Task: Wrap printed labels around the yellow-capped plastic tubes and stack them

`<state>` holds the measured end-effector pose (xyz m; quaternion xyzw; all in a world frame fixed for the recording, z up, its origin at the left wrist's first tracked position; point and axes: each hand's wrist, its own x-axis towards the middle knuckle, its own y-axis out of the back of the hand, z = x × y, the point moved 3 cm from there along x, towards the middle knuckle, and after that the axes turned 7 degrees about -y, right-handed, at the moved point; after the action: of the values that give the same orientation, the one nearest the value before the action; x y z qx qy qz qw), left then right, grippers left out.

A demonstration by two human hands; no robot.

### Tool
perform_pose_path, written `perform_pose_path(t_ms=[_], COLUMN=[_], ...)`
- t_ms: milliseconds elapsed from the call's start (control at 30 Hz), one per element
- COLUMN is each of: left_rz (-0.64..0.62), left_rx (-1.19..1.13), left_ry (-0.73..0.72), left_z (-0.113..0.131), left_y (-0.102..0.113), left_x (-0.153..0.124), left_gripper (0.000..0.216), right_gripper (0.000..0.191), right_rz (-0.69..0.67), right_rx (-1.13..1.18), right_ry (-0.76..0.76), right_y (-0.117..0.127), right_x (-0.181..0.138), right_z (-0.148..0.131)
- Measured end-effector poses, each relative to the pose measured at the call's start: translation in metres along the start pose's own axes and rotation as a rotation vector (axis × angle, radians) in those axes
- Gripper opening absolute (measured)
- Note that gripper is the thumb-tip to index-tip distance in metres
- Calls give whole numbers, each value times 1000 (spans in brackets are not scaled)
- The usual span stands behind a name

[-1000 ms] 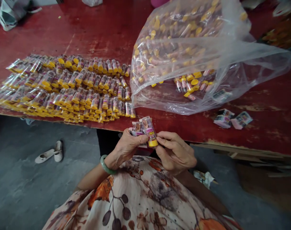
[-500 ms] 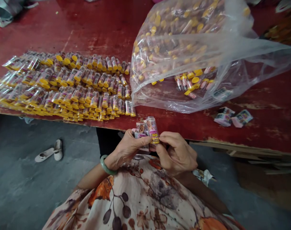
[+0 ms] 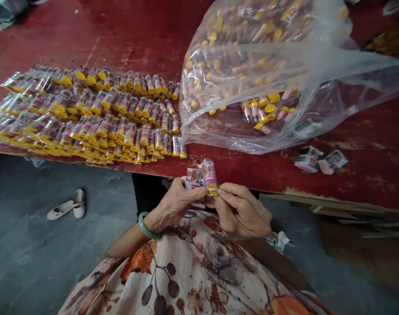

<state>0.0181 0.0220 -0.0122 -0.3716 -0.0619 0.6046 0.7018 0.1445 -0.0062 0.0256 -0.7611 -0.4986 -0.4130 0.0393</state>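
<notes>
A pair of pale shoes point(image 3: 66, 208) lies on the grey floor at the far left. Above them, on the red table point(image 3: 136, 30), rows of labelled vials point(image 3: 87, 118) with yellow caps lie packed side by side, reaching almost to the near edge.

Just below that edge, the left hand point(image 3: 174, 203), with a green bangle point(image 3: 146, 227) on its wrist, is curled closed around a small stack of labels point(image 3: 193, 178), and its thumb presses across towards the vial point(image 3: 210, 176). The vial is a small clear tube standing nearly upright between the two hands. A pink and purple printed label with a little picture is wrapped around it, and a strip of yellow shows at its lower end. The right hand point(image 3: 243, 214) pinches that lower end between thumb and forefinger, its other fingers folded in.

Further right, a big clear plastic bag point(image 3: 317, 70) of yellow-capped vials sags open on the table. Two loose label bundles point(image 3: 319, 160) lie beside it.
</notes>
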Motion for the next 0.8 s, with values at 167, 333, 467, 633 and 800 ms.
perform_pose_path(t_ms=[167,333,467,633,800], left_rz=[-17,1,0,23,315], left_rx=[-19,-17,-5,105,411], left_ry=[10,11,14,-27,-287], left_z=[1,-1,1,30,104], left_y=[0,0,-1,17,61], left_x=[0,1,0,-11,-35], left_gripper=[30,29,36,40,35], right_gripper=[21,23,27,24,17], right_rz=[10,-7,-55,-202,-199], right_rx=[-39,-56,-94,-82,6], right_ry=[7,18,80,86,83], right_y=[-1,-1,0,0,-3], right_x=[-6,-12,-12,-5,0], right_z=[4,10,11,12,15])
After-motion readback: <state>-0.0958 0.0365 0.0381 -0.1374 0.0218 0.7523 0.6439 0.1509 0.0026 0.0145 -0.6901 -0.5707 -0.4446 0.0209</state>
